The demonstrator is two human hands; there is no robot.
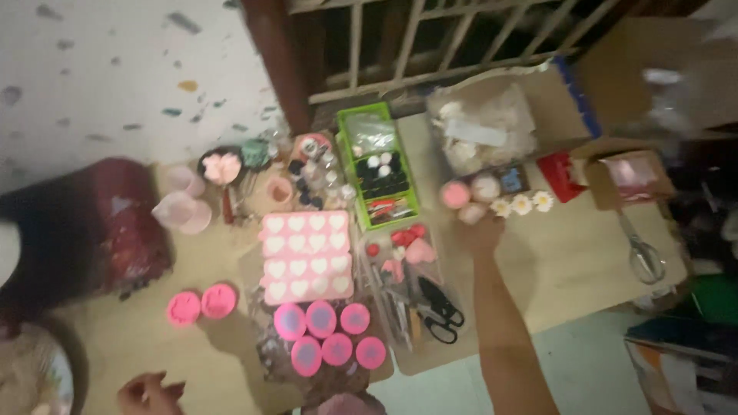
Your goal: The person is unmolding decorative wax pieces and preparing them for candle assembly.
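On the low tan table (576, 269), my right hand (480, 224) reaches forward, its fingers curled round a pale pink round piece (470, 213); the blur hides how tightly they hold it. Just beyond it lie two more round pieces, one bright pink (455, 194) and one pale (485, 187), and beside them three white daisy-shaped pieces (522, 204) in a row. My left hand (147, 393) shows at the lower edge, fingers loosely bent, holding nothing; whether it touches the table I cannot tell.

At centre lies one pink heart mould (306, 256), its pale hearts set in four rows of four, sixteen in all. Below it stand six pink round moulds (330, 336) with greyish centres, three in each row. To their left lie two pink round discs (201, 304), side by side. Right of the heart mould, one clear tray (407, 284) holds red and pink pieces and one pair of black-handled scissors (440, 311). Behind it stands one green basket (377, 165) of small items. One clear bag of whitish pieces (480, 127) sits on cardboard at the far side. One pair of metal tongs (642, 253) lies well apart at the right. Two pale pink cups (184, 201) stand at the left.
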